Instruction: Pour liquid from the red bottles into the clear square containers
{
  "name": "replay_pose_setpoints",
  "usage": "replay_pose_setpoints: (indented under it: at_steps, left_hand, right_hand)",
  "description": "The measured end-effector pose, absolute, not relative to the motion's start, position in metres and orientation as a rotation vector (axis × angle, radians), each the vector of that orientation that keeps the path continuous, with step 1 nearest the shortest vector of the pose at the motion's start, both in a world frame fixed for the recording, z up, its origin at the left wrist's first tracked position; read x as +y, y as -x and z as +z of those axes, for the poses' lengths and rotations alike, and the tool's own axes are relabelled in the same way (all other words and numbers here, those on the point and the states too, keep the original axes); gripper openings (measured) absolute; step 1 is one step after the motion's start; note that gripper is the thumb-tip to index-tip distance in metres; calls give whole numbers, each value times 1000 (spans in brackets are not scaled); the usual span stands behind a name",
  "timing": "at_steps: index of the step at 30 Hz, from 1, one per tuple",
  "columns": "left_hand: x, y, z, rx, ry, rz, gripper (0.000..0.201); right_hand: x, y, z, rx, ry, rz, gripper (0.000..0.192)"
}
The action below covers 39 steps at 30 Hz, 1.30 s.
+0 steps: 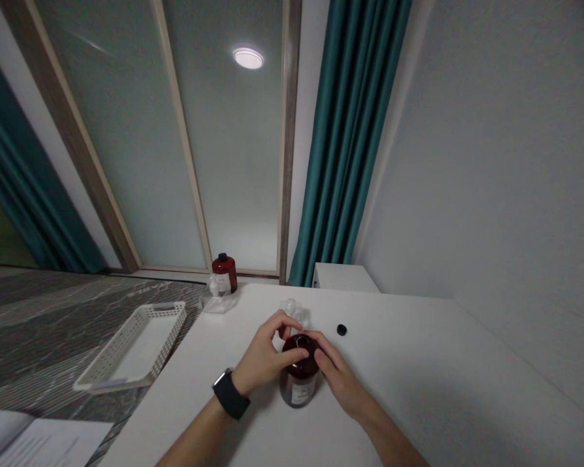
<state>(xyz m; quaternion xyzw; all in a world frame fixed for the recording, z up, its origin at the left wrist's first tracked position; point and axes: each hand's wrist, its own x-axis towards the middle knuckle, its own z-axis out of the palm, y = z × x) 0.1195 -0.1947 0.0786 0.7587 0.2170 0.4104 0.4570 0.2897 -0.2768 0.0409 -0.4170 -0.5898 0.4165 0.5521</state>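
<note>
Gripping a round dark-red bottle (299, 376): left hand (265, 353), right hand (338, 376).

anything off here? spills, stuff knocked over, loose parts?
No spills, nothing tipped. One loose part: a small black cap lies alone on the white table, apart from the dark red bottle both hands grip, left hand and right hand at its neck.

Left hand (267, 353) curled, thumb and fingertips pinched together, wrist banded by a dark watch, forearm angled up from lower left. Right hand (338, 376) cupped, fingers bent leftward, nearly meeting left fingertips.
</note>
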Motion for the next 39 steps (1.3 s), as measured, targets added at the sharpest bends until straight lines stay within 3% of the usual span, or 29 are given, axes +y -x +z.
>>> replay_pose_setpoints:
  at_steps: [7, 14, 23, 39]
  left_hand:
    - [-184, -113, 75, 629, -1791, 1156, 11]
    - [-189, -107, 76, 600, -1849, 1086, 21]
    - [-188, -110, 68, 756, -1742, 1196, 20]
    - [-179, -110, 59, 833, -1859, 1252, 18]
  right_hand:
    - [-279, -292, 39, -1379, 1029, 1004, 41]
    - [-281, -289, 46, -1362, 1057, 963, 49]
    - [-279, -292, 36, -1379, 934, 1053, 75]
    - [-270, -324, 32, -1364, 1172, 722, 55]
